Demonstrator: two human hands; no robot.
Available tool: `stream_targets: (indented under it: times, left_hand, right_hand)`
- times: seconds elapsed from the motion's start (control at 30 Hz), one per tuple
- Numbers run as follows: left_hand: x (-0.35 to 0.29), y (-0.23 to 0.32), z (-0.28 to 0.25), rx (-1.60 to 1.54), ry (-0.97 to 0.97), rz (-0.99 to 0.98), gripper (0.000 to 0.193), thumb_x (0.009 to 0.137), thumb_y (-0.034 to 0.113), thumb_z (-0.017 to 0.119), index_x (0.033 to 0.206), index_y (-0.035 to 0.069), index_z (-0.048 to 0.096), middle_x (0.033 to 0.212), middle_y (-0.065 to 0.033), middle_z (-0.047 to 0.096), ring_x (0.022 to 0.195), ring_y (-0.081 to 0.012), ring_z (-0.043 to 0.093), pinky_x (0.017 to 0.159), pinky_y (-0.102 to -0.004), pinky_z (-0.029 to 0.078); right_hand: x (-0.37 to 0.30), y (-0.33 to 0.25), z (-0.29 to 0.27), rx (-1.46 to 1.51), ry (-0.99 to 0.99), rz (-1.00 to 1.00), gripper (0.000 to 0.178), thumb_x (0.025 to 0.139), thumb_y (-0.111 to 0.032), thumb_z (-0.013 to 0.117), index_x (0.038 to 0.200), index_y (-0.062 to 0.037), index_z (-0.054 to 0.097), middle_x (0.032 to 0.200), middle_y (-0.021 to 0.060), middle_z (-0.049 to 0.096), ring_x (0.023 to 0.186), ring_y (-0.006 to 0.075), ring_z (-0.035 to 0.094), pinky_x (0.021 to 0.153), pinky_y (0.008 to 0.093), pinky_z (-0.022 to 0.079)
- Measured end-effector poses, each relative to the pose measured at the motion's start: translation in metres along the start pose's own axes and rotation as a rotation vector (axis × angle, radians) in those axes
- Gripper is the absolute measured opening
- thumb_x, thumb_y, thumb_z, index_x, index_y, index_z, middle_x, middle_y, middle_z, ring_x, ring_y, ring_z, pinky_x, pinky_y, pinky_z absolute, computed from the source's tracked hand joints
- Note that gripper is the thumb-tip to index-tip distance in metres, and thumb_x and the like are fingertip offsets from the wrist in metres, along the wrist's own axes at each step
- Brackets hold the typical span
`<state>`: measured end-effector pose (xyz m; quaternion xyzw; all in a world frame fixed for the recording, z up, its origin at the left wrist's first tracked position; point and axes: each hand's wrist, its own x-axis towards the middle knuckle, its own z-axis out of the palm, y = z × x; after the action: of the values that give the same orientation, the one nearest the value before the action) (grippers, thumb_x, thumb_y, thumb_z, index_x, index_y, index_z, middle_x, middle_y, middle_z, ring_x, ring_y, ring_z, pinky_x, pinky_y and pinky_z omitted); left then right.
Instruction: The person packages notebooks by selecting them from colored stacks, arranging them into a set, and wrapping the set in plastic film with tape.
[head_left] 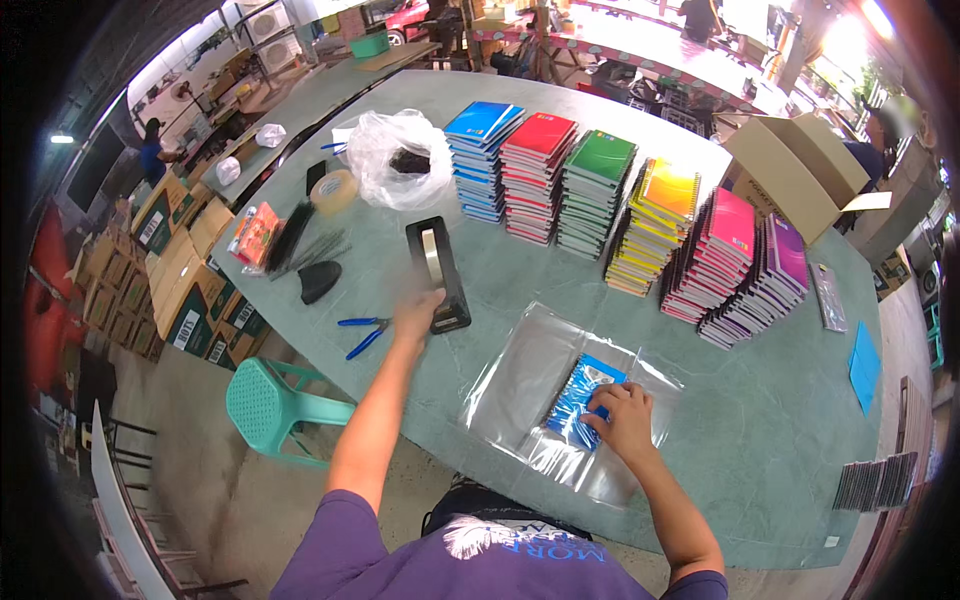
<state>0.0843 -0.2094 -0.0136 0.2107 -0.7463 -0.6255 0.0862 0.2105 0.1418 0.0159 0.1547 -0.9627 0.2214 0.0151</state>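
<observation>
A small blue spiral notebook lies tilted on a clear plastic sheet, which is spread on the green table. My right hand rests on the notebook's right side with fingers bent, holding it down along with the plastic around it. To the left, my left hand is at the near end of a long black tape dispenser. Motion blurs its fingers, so their grip is unclear. Blue-handled pliers lie open just left of that hand.
Notebook stacks in blue, red, green, yellow, pink and purple line the far side. A cardboard box stands behind. A plastic bag and tape roll lie left; a green stool is beside the table.
</observation>
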Motion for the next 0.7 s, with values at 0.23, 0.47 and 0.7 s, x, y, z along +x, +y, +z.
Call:
stream_targets:
  times: [0.23,0.47,0.7]
  left_hand:
    - [-0.051,-0.005,0.019,-0.234,0.096,0.002,0.016,0.083,0.012,0.060,0.072,0.000,0.060,0.069,-0.0019,0.058,0.055,-0.0128,0.050,0.053,-0.0268,0.040]
    - [-0.032,0.019,0.009,1.096,-0.508,0.475,0.022,0.086,0.020,0.056,0.080,0.000,0.062,0.075,-0.0125,0.062,0.069,-0.0222,0.059,0.063,-0.0357,0.046]
    - [-0.144,0.056,0.167,0.962,-1.125,0.579,0.026,0.084,0.031,0.055,0.092,0.008,0.065,0.087,-0.0154,0.064,0.079,-0.0313,0.062,0.071,-0.0432,0.047]
  right_hand:
    - [-0.009,0.011,-0.002,-0.050,-0.005,0.127,0.063,0.067,-0.042,0.072,0.123,-0.0217,0.050,0.120,-0.0007,0.056,0.130,0.0333,0.031,0.101,0.0589,0.019]
    - [-0.009,0.019,0.012,0.108,-0.044,0.194,0.097,0.066,-0.049,0.072,0.142,-0.0163,0.021,0.128,-0.0040,0.052,0.134,0.0360,0.021,0.103,0.0639,0.010]
    - [-0.008,0.021,0.011,0.128,-0.029,0.226,0.099,0.064,-0.048,0.074,0.142,-0.0176,0.021,0.128,-0.0001,0.052,0.135,0.0359,0.019,0.103,0.0622,0.011]
